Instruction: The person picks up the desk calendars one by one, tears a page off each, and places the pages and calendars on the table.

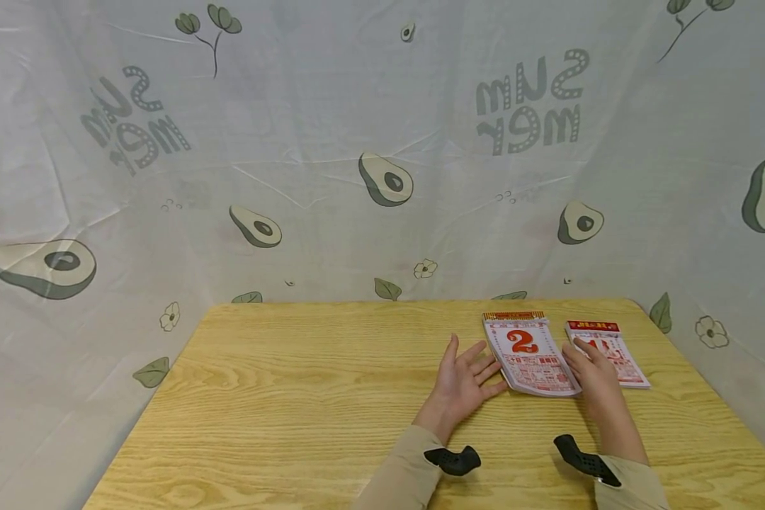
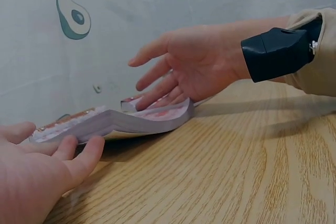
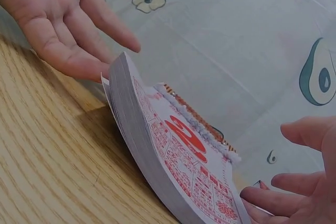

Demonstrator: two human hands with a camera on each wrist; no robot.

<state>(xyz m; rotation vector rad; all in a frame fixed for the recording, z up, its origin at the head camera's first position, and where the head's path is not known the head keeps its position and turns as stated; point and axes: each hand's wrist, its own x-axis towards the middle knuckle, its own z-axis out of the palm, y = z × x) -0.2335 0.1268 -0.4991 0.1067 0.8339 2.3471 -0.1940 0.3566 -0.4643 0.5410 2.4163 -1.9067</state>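
A thick tear-off calendar (image 1: 529,358) with a large red 2 and a gold-and-red header lies at the table's right side. Its pages bow, and in the left wrist view its near edge (image 2: 121,124) tilts up off the wood. My left hand (image 1: 462,386), palm up with fingers spread, has its fingertips at the calendar's left edge. At the right edge is my right hand (image 1: 596,375), its fingers loosely extended along the side. Behind that hand, a second, smaller calendar (image 1: 627,358) with a red header is partly covered.
The wooden table (image 1: 280,397) stretches wide to the left. A pale curtain (image 1: 319,113) printed with avocados hangs behind and around it. Black wrist mounts (image 1: 455,460) sit on both beige sleeves.
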